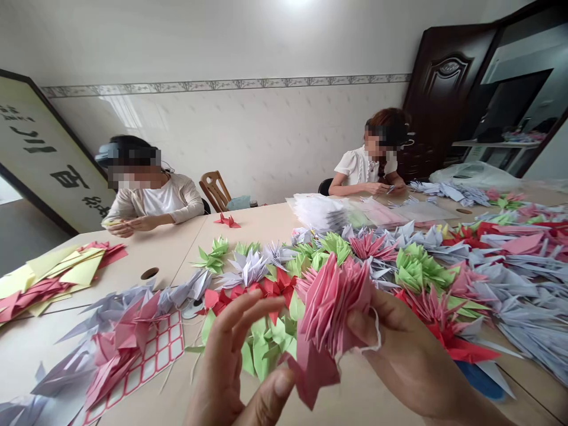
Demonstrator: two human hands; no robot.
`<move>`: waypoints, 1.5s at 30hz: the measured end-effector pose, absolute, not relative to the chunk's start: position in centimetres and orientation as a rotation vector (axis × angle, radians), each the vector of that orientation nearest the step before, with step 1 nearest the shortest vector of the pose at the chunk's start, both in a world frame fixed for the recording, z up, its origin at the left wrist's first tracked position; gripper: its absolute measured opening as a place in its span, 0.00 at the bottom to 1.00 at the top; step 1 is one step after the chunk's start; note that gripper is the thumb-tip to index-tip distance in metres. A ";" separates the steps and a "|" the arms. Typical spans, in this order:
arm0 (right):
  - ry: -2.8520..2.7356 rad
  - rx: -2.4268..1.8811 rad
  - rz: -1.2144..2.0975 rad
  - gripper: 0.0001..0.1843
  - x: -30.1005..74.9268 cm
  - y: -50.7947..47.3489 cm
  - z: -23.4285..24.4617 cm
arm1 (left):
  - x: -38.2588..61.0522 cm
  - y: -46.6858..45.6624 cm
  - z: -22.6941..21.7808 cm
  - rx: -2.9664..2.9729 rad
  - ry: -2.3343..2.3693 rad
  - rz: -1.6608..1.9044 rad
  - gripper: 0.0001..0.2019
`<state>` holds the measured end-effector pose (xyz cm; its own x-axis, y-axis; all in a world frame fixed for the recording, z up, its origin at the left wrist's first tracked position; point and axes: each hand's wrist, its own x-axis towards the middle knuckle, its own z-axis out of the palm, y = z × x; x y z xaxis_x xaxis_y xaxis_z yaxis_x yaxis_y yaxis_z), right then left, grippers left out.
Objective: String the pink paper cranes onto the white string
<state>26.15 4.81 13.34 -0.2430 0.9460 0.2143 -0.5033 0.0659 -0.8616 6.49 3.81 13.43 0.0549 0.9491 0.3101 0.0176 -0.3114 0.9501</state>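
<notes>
Head camera view: a pale tabletop [266, 228] spreads across the room, its panels meeting at thin dark seams, with a round hole [149, 273] at left. Just above its near part, the right hand [408, 352] grips a pink folded-paper bundle [332, 305], a loop of white string [378, 334] hanging beside the thumb. The left hand [222, 378] is open, fingers spread, its thumb at the bundle's lower piece; whether it presses there I cannot tell. Behind lie green folded pieces [419, 266] and lavender folded pieces [532, 296], heaped thickest at right among red and pink ones. At left are yellow sheets [66, 269] and a red-grid sheet [155, 349]. Across the table sit 2 people, 1 in a beige cardigan [186, 198], 1 in a white blouse [355, 168], near a wooden chair [216, 190]. The pale wall [266, 136] carries a patterned border [239, 84]; a dark door [448, 89] stands at right, a lettered board [48, 157] leans at left.
</notes>
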 end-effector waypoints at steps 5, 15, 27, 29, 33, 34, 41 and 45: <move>-0.924 -0.511 1.519 0.07 25.8 5.1 13.7 | 5.7 5.6 11.7 1.569 0.847 1.054 0.48; -0.872 -0.486 1.509 0.07 26.2 4.9 14.1 | 8.0 5.4 12.7 1.154 0.826 0.943 0.28; -0.821 -0.417 1.514 0.05 26.6 5.1 14.5 | 5.9 5.3 13.7 1.797 1.093 1.174 0.11; -0.831 -0.426 1.500 0.05 26.7 5.1 14.4 | 5.8 5.3 13.9 1.783 1.106 1.152 0.10; -0.828 -0.442 1.461 0.06 27.1 5.2 14.4 | 5.8 5.4 14.2 1.524 1.032 1.047 0.09; -0.817 -0.452 1.450 0.06 27.2 5.2 14.4 | 5.9 5.4 14.3 1.440 0.992 1.043 0.08; -0.830 -0.467 1.467 0.07 27.1 4.8 14.8 | 6.0 5.3 14.5 1.041 0.840 1.047 0.06; -0.836 -0.423 1.504 0.04 26.9 4.6 14.8 | 6.2 5.3 14.8 1.068 0.784 1.064 0.05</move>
<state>26.94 4.62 14.77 -0.1318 0.9668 0.2190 -0.6963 0.0669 -0.7146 6.18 5.27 14.78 0.3177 0.9481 -0.0137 -0.2940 0.1123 0.9492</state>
